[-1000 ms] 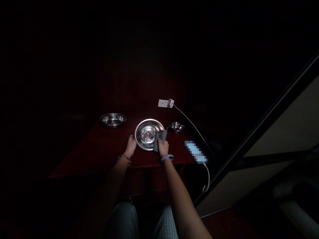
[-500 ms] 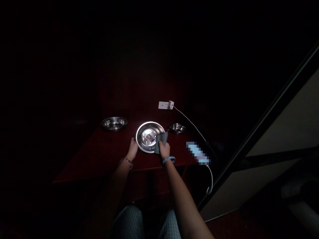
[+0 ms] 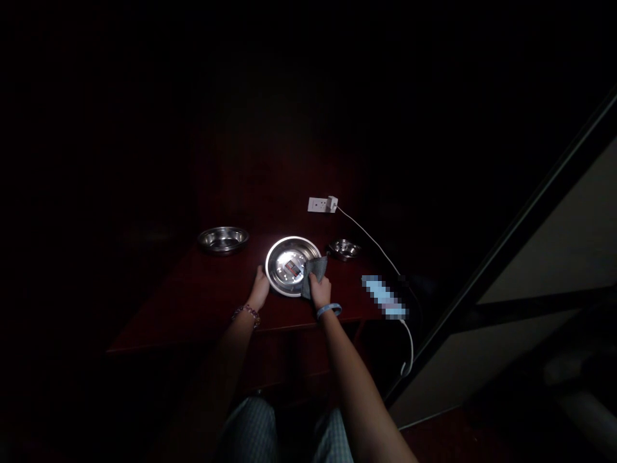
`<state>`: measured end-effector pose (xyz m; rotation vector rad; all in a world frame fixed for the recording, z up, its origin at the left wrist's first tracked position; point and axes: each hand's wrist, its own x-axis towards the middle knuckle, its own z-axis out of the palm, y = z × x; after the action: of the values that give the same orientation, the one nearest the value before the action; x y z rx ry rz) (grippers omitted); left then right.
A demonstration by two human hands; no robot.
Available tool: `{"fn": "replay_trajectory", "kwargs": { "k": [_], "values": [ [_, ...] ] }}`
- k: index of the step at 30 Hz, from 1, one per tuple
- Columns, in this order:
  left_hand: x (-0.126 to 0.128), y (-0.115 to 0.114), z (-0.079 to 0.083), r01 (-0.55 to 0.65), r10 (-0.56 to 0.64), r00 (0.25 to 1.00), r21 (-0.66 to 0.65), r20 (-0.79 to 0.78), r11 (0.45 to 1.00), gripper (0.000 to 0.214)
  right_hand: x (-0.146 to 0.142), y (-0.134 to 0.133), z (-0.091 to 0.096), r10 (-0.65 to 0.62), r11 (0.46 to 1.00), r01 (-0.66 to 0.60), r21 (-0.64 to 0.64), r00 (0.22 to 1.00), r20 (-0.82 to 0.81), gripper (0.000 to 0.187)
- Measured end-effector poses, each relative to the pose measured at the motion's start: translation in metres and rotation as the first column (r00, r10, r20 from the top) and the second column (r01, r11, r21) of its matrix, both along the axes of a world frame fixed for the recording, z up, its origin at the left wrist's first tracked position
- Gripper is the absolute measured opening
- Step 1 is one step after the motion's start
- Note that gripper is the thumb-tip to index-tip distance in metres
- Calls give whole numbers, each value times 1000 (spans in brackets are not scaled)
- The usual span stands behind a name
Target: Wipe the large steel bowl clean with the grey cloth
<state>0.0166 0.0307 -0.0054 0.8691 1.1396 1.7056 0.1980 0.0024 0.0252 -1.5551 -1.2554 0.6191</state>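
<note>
At far left, a round, shallow, silver metal dish [image 3: 223,248] sits on the dark red tabletop [image 3: 193,302], its place there unchanged. Next, the left hand [image 3: 259,290] steadies the left side of a larger round, shiny steel basin with a printed label [image 3: 289,247]; its fingers are hidden, so I cannot tell how tightly they close. The basin is over the table's middle — it has barely shifted. At its right rim, the right hand [image 3: 320,292] grips a grey rectangular cloth [image 3: 315,267], pressed to the same stretch as a second ago — so the wiping, if that it is, seems confined there. Beyond, a small silver metal bowl [image 3: 345,249] stays put.
</note>
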Motion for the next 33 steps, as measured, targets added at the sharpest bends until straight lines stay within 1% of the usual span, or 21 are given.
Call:
{"fn": "replay_trajectory", "kwargs": {
  "k": [3, 8, 10, 14, 20, 24, 27, 33],
  "values": [
    [-2, 3, -3, 10, -10, 1000, 17, -14, 1000, 25, 0, 0, 0, -7, 1000, 7, -1, 1000, -14, 27],
    [-2, 4, -5, 48, -45, 999, 119, -30, 992, 35, 0, 1, 1, 13, 1000, -13, -14, 999, -36, 27],
    [-1, 3, -4, 45, -43, 999, 102, -20, 994, 33, 0, 1, 0, 23, 1000, -23, -12, 999, -33, 28],
    [0, -2, -1, 26, -26, 999, 19, -22, 999, 30, 1, 2, -1, 24, 1000, -25, -14, 999, -23, 30],
    [1, -2, 1, 96, -93, 995, 121, -36, 988, 40, 1, 3, -1, 5, 1000, -5, -8, 1000, -18, 29],
    [2, 2, -5, 55, -54, 999, 91, -8, 994, 38, 2, 3, -4, 24, 1000, -24, 15, 1000, -15, 29],
    [3, 4, -9, 68, -68, 998, 108, -8, 992, 38, 3, 4, -6, 32, 999, -32, 16, 999, -3, 30],
    [1, 2, -6, 81, -77, 996, 97, -40, 992, 44, 2, 6, -7, 11, 1000, -11, 11, 1000, 20, 29]
  ]
}}
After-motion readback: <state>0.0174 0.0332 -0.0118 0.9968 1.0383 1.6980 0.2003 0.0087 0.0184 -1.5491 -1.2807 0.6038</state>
